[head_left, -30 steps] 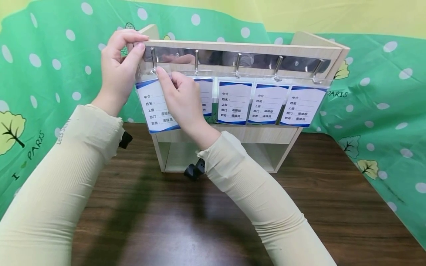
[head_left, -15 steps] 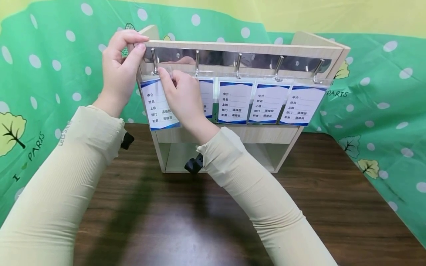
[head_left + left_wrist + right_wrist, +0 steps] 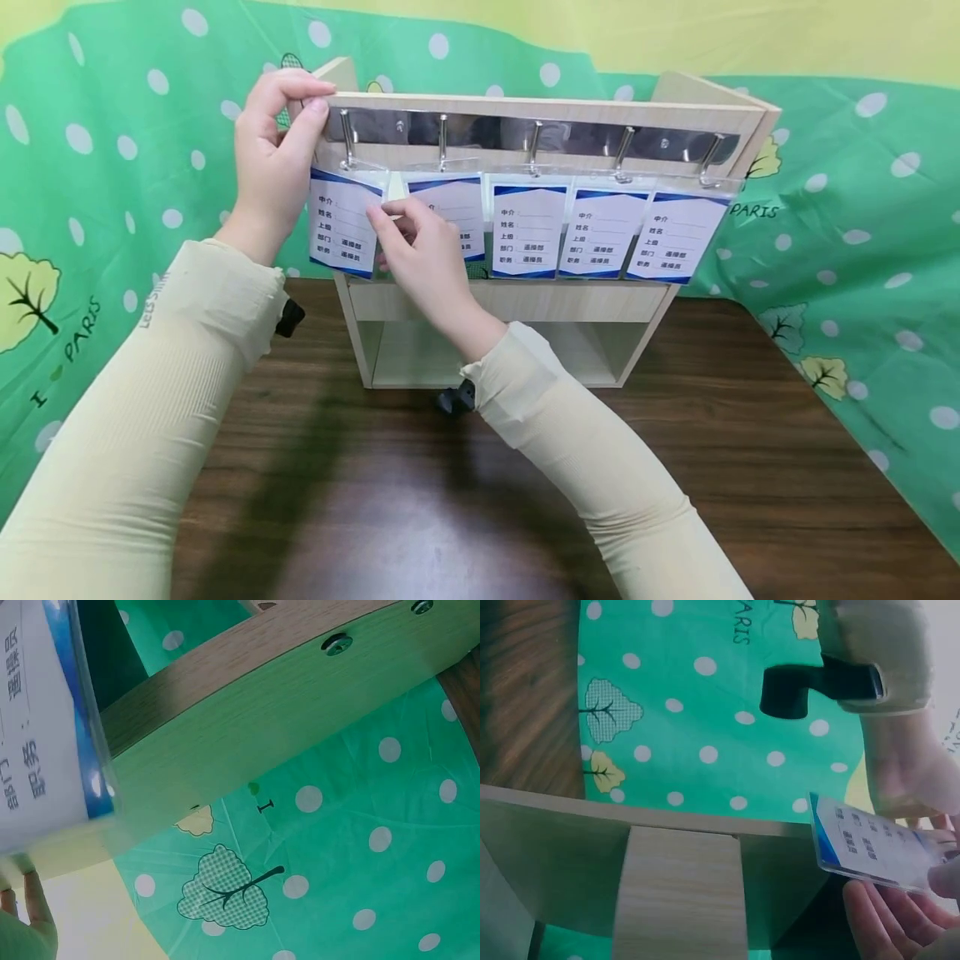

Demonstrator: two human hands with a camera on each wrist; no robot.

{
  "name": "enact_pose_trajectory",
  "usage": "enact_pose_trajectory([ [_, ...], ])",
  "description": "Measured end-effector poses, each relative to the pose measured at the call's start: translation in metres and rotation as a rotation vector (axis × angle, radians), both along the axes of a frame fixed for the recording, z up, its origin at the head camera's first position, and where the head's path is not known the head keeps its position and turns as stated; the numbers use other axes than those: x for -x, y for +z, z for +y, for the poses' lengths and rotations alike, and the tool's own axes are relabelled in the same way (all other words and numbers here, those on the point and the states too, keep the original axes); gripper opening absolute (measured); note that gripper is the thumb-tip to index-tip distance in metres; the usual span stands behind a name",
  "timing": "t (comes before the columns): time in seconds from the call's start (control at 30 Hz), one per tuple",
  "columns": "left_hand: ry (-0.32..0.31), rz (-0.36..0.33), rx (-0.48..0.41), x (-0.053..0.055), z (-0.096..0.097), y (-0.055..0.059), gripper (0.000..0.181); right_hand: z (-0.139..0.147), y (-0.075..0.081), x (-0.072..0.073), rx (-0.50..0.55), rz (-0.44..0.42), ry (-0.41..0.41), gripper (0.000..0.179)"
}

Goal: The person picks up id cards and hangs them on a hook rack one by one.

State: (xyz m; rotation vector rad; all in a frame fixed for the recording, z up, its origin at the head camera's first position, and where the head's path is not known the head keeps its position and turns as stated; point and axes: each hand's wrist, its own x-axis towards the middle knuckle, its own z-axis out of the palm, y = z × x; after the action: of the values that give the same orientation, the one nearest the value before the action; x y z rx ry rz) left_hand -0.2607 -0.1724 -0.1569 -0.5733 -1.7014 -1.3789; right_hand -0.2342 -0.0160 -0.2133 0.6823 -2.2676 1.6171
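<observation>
A clear-sleeved name badge (image 3: 341, 225) with blue corners hangs from the leftmost metal hook (image 3: 347, 137). My right hand (image 3: 429, 254) pinches its right edge; in the right wrist view the thumb (image 3: 946, 877) lies on its front and fingers pass beneath it. With my left hand (image 3: 266, 154) I grip the top left corner of the wooden rack (image 3: 525, 98), thumb in front and fingers over the top. Beside the first badge hangs a second badge (image 3: 453, 204), partly covered by my right hand. Three more badges hang to the right, including a middle badge (image 3: 528, 233).
A steel strip (image 3: 480, 129) bearing several hooks runs along the rack. Below the badges is an open wooden compartment (image 3: 577, 350). The rack stands on a dark wood table (image 3: 675, 433), with a green dotted cloth (image 3: 840, 250) behind and at both sides.
My right hand has moved down from the hook to the badge's right edge. The leftmost badge now hangs a little higher and its face is uncovered. My left hand keeps its grip.
</observation>
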Motion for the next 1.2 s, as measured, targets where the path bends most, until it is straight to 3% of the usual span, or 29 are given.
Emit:
enact_pose_trajectory([
  [0.23,0.026,0.007,-0.003,0.006,0.003,-0.002,0.021,0.016,-0.023,-0.006,-0.081,0.084,-0.041,0.025],
  [0.37,0.039,-0.016,-0.080,0.010,0.010,-0.004,0.021,0.026,-0.041,-0.006,-0.077,0.051,-0.052,0.023],
  [0.5,0.020,0.044,-0.151,0.013,0.017,-0.007,0.023,0.038,-0.057,-0.011,-0.060,0.006,-0.054,0.023],
  [0.67,0.006,0.090,-0.161,0.014,0.017,-0.008,0.024,0.055,-0.070,-0.021,-0.011,-0.022,-0.035,0.023],
  [0.8,0.023,0.045,-0.118,0.012,0.012,-0.008,0.023,0.072,-0.073,-0.029,0.046,-0.050,-0.002,0.023],
  [0.9,0.042,-0.049,-0.093,0.005,0.009,-0.004,0.025,0.089,-0.069,-0.033,0.089,-0.060,0.012,0.023],
  [1.0,0.064,-0.177,-0.084,-0.008,0.009,-0.001,0.036,0.107,-0.063,-0.034,0.118,-0.047,-0.009,0.023],
  [1.1,0.081,-0.229,-0.056,-0.027,0.012,-0.003,0.050,0.125,-0.057,-0.035,0.122,-0.011,-0.062,0.022],
  [1.2,0.098,-0.221,-0.028,-0.047,0.018,-0.011,0.058,0.141,-0.052,-0.035,0.098,0.055,-0.129,0.021],
])
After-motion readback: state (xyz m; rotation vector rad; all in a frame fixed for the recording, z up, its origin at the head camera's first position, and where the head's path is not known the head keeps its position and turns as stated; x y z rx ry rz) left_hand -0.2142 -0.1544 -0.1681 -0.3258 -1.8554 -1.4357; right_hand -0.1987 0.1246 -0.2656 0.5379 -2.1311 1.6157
